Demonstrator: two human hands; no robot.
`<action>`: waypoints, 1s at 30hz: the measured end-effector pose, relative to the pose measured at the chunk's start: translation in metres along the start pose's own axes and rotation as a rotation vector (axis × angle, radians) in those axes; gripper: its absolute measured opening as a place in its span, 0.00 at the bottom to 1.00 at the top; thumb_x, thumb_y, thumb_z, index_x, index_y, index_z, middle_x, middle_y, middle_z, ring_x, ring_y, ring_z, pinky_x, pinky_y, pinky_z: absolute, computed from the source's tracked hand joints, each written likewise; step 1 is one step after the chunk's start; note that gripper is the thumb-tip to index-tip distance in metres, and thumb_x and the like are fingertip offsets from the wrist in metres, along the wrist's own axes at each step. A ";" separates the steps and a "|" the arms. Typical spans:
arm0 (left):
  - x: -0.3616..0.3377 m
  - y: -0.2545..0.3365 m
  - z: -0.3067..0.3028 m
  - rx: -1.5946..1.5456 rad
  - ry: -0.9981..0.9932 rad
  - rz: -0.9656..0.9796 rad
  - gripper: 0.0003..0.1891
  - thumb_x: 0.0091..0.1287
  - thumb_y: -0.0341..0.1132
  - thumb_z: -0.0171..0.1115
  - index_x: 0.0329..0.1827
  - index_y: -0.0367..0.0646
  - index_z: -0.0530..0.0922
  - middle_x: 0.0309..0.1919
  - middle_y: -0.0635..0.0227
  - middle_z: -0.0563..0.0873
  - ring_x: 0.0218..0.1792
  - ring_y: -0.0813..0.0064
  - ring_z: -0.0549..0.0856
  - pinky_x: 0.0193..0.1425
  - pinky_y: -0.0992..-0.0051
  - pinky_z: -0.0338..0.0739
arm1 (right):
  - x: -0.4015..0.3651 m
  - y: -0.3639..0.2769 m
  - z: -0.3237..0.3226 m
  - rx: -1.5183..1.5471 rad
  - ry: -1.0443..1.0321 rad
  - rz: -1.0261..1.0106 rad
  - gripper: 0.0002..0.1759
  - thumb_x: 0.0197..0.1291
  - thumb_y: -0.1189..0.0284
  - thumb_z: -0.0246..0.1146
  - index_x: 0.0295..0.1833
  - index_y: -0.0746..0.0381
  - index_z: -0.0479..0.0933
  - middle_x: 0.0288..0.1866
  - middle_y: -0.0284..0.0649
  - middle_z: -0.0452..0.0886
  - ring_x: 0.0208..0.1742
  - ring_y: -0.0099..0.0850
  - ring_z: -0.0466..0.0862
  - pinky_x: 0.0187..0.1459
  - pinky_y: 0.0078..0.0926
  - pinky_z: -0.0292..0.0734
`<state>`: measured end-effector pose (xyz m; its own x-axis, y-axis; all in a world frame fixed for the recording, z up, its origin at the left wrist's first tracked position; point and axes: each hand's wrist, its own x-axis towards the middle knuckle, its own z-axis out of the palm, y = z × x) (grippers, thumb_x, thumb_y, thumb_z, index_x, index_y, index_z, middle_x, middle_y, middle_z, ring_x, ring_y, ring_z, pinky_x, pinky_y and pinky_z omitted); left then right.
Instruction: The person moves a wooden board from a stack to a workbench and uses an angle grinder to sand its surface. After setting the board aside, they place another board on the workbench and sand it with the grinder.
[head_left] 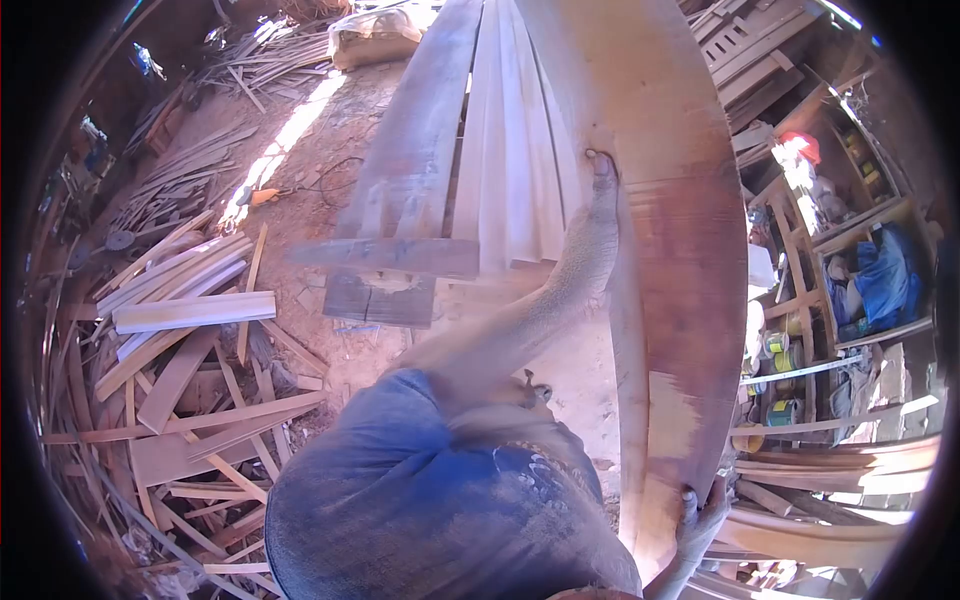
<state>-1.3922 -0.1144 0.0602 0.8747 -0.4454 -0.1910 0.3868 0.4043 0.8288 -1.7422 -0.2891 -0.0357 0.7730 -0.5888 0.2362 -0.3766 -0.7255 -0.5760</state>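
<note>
A long, wide wooden board (685,270) stretches from the top of the view down to my right side. Its face is reddish brown, with a paler patch near the lower end. My left hand (603,185) holds the board's left edge, the thumb on the face and the other fingers hidden behind it. Near the lower end my right hand (704,515) grips the right edge, its thumb also on the face. Left of the board, several pale planks (510,150) lie lengthwise beside a broad grey plank (405,150).
Offcuts and strips of wood (200,380) are heaped on the floor at left. A wrapped bundle (375,38) sits at the back. On the right are wooden shelving (800,270) with cans (785,412), a blue cloth or bag (888,280), and stacked boards (840,470).
</note>
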 end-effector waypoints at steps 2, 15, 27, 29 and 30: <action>0.010 -0.013 -0.045 0.045 0.021 -0.035 0.55 0.62 0.80 0.36 0.66 0.30 0.68 0.40 0.65 0.75 0.44 0.77 0.73 0.49 0.75 0.70 | -0.016 -0.039 0.011 0.044 -0.086 0.118 0.43 0.61 0.31 0.52 0.37 0.69 0.71 0.23 0.46 0.70 0.25 0.35 0.69 0.28 0.39 0.61; 0.004 0.018 -0.251 0.136 -0.015 -0.347 0.57 0.63 0.79 0.42 0.80 0.37 0.48 0.64 0.61 0.70 0.59 0.69 0.69 0.63 0.60 0.65 | -0.089 -0.164 0.113 0.026 -0.269 0.334 0.46 0.63 0.30 0.48 0.30 0.70 0.72 0.15 0.42 0.66 0.21 0.31 0.67 0.24 0.38 0.59; 0.127 0.116 -0.434 0.098 0.082 -0.600 0.12 0.74 0.42 0.55 0.47 0.44 0.79 0.36 0.71 0.83 0.36 0.74 0.83 0.39 0.70 0.81 | -0.051 -0.364 0.270 0.026 -0.395 0.696 0.37 0.70 0.44 0.51 0.31 0.72 0.74 0.18 0.47 0.68 0.22 0.34 0.69 0.28 0.41 0.66; 0.160 0.112 -0.472 0.139 0.005 -0.561 0.12 0.74 0.42 0.55 0.46 0.42 0.79 0.37 0.69 0.84 0.37 0.73 0.84 0.39 0.70 0.82 | -0.038 -0.389 0.300 0.035 -0.423 0.748 0.36 0.71 0.45 0.50 0.33 0.73 0.75 0.19 0.50 0.71 0.23 0.38 0.72 0.31 0.42 0.68; 0.173 0.111 -0.483 0.140 0.020 -0.549 0.13 0.74 0.43 0.55 0.47 0.42 0.79 0.37 0.68 0.84 0.37 0.73 0.85 0.39 0.69 0.82 | -0.033 -0.394 0.313 0.018 -0.454 0.734 0.36 0.71 0.45 0.49 0.34 0.73 0.76 0.21 0.52 0.73 0.24 0.40 0.74 0.32 0.43 0.69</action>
<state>-1.0571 0.2399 -0.1349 0.5621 -0.5448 -0.6222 0.7453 0.0077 0.6666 -1.4595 0.1270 -0.0614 0.4678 -0.7040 -0.5344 -0.8555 -0.2089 -0.4737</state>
